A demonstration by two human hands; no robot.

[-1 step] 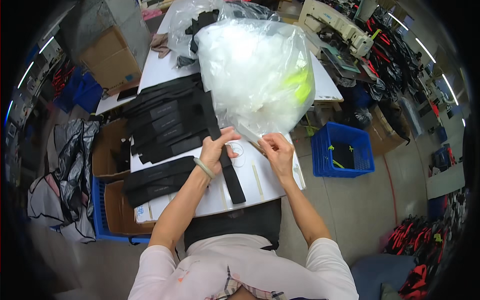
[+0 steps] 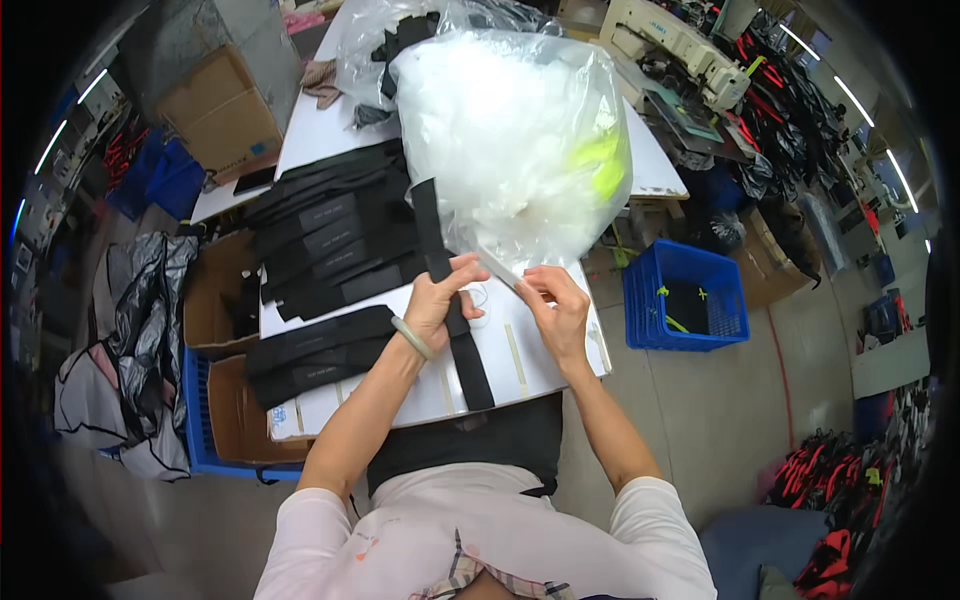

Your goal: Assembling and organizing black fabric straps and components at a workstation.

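My left hand [image 2: 437, 305], with a pale bangle at the wrist, is closed on a long black fabric strap [image 2: 470, 365]. The strap runs past the hand at both ends, its near part lying down to the table's front edge. Between thumb and fingers, my right hand [image 2: 556, 303] pinches a narrow whitish strip [image 2: 499, 268]. The strip's far end comes close to my left fingertips; whether they touch it I cannot tell. Just beyond stands a big clear plastic bag [image 2: 510, 130] with white fluffy filling and something neon yellow.
Black fabric pieces [image 2: 330, 225] lie in overlapping rows on the left of the white table [image 2: 410, 400]. More black pieces [image 2: 320, 355] lie nearer. A blue crate [image 2: 685, 297] stands on the floor at right, cardboard boxes [image 2: 222, 290] at left, a sewing machine [image 2: 675, 50] far right.
The black strap's upper end has shifted slightly right, and its lower end a touch too. Both hands keep their grips in nearly the same places.
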